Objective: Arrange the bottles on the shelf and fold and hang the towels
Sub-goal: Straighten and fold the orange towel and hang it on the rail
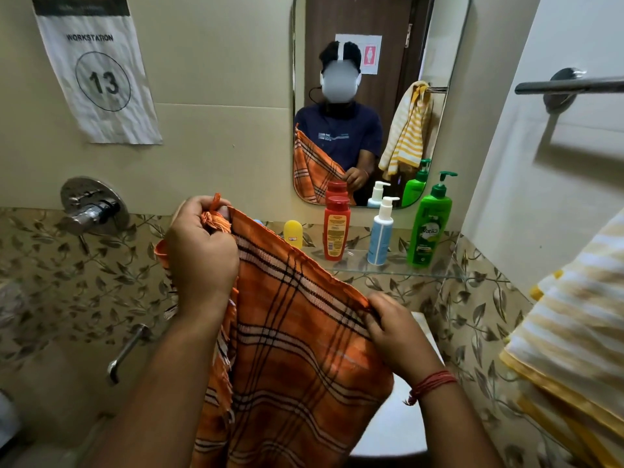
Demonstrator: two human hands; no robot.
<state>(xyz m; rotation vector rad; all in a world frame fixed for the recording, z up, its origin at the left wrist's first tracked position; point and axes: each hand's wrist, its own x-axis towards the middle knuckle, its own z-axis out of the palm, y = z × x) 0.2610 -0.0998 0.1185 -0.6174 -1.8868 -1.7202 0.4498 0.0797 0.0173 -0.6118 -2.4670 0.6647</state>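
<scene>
- Bathroom corner w/ beige wall tiles above a leaf-pattern tile band; glass shelf (pixel 388 272) far right under a mirror (pixel 378 45), chrome towel bar (pixel 574 85) on the right wall.
- Left hand (pixel 202 248) is raised, fingers clenched round the fringed top corner of the orange plaid towel (pixel 297 349); right hand (pixel 398 336) sits lower and nearer, pinching the top edge. Towel hangs between them over the sink area, slanting down to the right.
- Step in hand, prob.: squaring up the towel for a fold. Level both hands first so the top edge runs straight, pull it lightly taut, then bring corner to corner w/ the plaid lines matched as a guide.
- Keep the tassels tucked inside the fold; they look loose and could snag.
- Fabric: thin woven cotton by the look, limp, drapes in soft waves, so it'll need tension to crease clean.
- Yellow-striped towel (pixel 574 332), thicker terry look, hangs near right, edge of frame.
- Bottles upright in a row on the shelf, smooth plastic: small yellow bottle (pixel 293 234), red bottle (pixel 336 228), white-blue pump bottle (pixel 381 231), green pump bottle (pixel 430 224); that part looks done.
</scene>
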